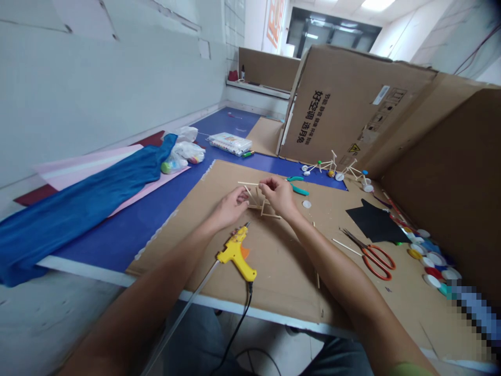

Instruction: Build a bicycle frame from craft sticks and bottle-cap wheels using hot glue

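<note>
Both hands meet over a small frame of thin wooden sticks (263,208) above the cardboard sheet. My left hand (231,207) is closed with its fingertips on the left end of the frame. Between the thumb and fingers of my right hand (278,194) is a thin wooden stick (247,183), level and pointing left over the frame. Just in front lies a yellow hot glue gun (237,253), nozzle toward the frame, with a long clear glue stick in its back. Teal-handled pliers (299,188) lie behind my right hand, partly hidden by it.
Orange-handled scissors (376,259), black sheet (373,222) and several bottle caps (435,258) lie to the right. Finished-looking stick models (344,169) stand before a large carton (352,104). Blue cloth (97,193) and plastic bags (183,151) lie left. The glue gun's black cord (238,324) hangs over the front edge.
</note>
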`<state>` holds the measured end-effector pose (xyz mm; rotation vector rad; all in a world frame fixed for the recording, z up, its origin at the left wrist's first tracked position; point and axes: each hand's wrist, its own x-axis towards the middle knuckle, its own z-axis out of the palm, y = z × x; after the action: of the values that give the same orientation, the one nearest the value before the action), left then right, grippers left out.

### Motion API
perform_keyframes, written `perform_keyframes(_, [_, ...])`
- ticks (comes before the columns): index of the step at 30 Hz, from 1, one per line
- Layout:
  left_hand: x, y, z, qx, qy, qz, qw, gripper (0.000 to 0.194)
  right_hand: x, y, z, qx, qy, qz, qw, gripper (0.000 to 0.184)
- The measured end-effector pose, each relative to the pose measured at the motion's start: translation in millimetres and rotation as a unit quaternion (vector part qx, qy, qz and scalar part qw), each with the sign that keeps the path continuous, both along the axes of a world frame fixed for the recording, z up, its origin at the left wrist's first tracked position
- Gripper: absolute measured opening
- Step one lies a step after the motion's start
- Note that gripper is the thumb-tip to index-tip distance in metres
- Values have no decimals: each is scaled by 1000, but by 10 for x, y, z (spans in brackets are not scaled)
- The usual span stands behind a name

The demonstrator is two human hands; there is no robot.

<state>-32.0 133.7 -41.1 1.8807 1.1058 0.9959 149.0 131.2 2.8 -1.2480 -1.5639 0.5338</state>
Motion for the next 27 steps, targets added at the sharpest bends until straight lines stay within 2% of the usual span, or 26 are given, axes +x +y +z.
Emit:
perform_keyframes(15, [-6,2,4,-5,7,15,1000,34,4,-7,-13,5,0,-8,1000,11])
perform_keyframes(27, [-12,-5,11,2,-1,0,1000,36,18,-4,-33,3,-11,-7,1000,13])
